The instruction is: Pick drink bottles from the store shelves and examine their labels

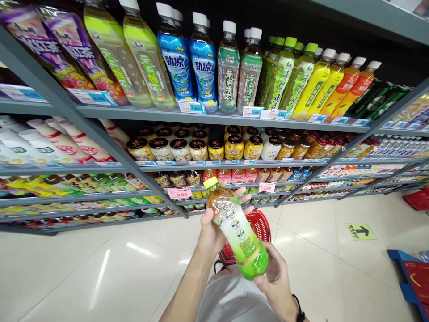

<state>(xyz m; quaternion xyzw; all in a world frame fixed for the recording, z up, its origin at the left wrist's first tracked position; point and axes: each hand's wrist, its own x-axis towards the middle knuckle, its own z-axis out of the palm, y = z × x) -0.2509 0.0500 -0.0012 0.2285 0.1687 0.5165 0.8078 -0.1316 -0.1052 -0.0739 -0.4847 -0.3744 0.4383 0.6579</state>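
A bottle of tea with a green cap and a white-to-green label lies tilted across both hands, its cap toward the shelves. My left hand supports it near the neck, thumb on the near side and fingers behind it. Around the base, my right hand grips the green bottom end; a dark band circles that wrist. Printed round icons and small text face up on the label. Partly hidden behind the bottle, a red shopping basket is on the floor.
Grey shelves ahead carry rows of bottled drinks, with jars of fruit below. Price tags line the edges. On the tiled floor are a green arrow sign and, at right, a blue pallet with red boxes.
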